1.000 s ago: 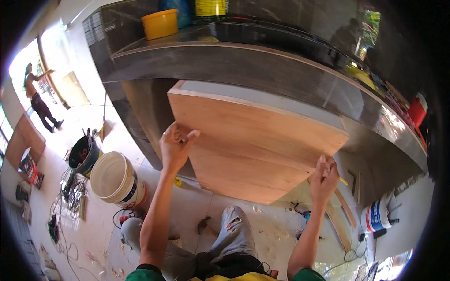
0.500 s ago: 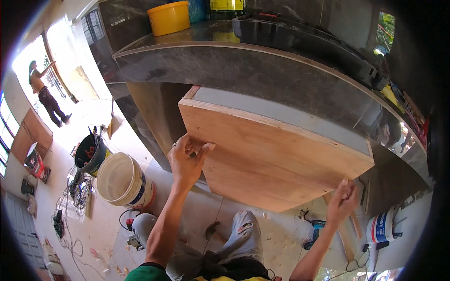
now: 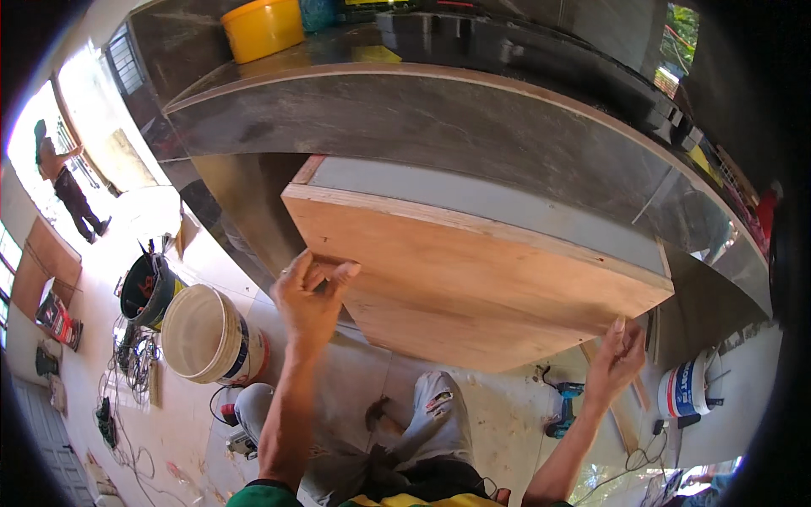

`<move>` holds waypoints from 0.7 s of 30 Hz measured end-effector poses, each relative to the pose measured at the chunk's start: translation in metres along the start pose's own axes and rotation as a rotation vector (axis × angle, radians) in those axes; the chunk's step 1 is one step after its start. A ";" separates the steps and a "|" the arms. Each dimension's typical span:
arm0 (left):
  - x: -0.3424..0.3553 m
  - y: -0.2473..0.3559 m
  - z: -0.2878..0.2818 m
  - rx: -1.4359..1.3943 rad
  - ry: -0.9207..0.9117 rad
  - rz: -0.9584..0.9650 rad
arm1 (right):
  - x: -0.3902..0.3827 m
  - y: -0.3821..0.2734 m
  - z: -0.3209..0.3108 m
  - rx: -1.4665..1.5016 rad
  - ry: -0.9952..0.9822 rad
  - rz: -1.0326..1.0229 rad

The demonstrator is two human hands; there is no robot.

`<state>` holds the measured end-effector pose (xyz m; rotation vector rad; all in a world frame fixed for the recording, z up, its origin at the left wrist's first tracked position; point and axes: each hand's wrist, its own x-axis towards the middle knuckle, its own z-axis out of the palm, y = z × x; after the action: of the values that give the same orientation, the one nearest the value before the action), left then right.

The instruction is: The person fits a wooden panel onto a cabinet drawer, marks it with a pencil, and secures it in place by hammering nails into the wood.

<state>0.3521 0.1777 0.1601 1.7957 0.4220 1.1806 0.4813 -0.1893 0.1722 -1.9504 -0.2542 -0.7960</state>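
Apparently tilted, a wooden box (image 3: 473,279) sits under the front edge of the dark counter (image 3: 405,110), gripped by the left hand (image 3: 311,300) and right hand (image 3: 614,359) at opposite edges. A yellow tub (image 3: 262,32) stands near the counter's left corner; a bucket (image 3: 201,334), hammer (image 3: 380,414) and drill (image 3: 564,410) clutter the floor (image 3: 498,422).

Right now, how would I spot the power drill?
Start at the dark counter, then the wood-fronted box beneath it. Lower in the picture, on the floor, the power drill lies just left of the person's right forearm. Its teal and black colouring sets it apart from the plain wooden strips nearby.
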 end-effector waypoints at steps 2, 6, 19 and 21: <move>0.004 0.000 -0.004 -0.003 -0.026 0.008 | 0.001 0.000 0.000 -0.047 0.024 -0.054; -0.002 -0.006 0.001 0.109 0.030 0.017 | 0.002 -0.009 0.009 -0.080 0.009 -0.134; 0.006 -0.010 0.003 0.278 0.013 0.052 | 0.013 0.003 0.013 -0.288 -0.007 -0.042; 0.009 -0.022 0.010 0.229 0.033 0.118 | 0.017 0.009 0.012 -0.295 0.034 -0.066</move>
<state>0.3689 0.1902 0.1455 2.0226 0.4921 1.2881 0.5043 -0.1864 0.1727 -2.2107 -0.1895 -0.9522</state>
